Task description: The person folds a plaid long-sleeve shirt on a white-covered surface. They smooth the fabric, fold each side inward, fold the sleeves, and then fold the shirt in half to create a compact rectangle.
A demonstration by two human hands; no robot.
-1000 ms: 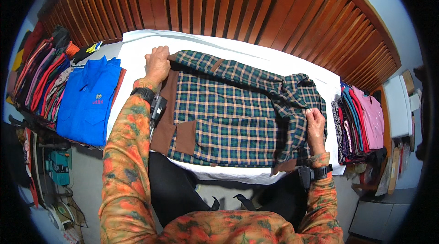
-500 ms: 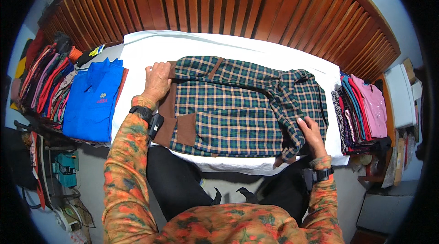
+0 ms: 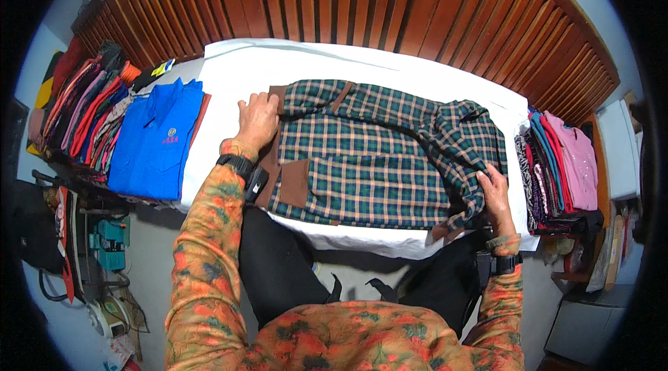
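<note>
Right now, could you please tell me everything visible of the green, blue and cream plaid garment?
This plaid garment looks like woven cloth with brown trim. It lies spread sideways, rumpled toward the right, on a white cloth sheet. A brown rectangular piece shows near its left end. The left hand touches its upper-left edge, the right hand its rumpled part.

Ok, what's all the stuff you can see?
White cloth: one, white, centre
Checked shirt: one, green-tan, on cloth
Folded shirt: one, blue, left
Clothes piles: two, multicoloured, left and right
Slatted panel: one, reddish-brown, behind cloth
Unclear object: one, teal, lower left
Cabinet: one, grey, lower right
Trousers: one, black, below cloth
Sleeves: two, orange patterned, lower edge
Wristbands: two, black, at sleeve ends
Left hand: one, bare, at brown cuff
Right hand: one, bare, on checked shirt
</note>
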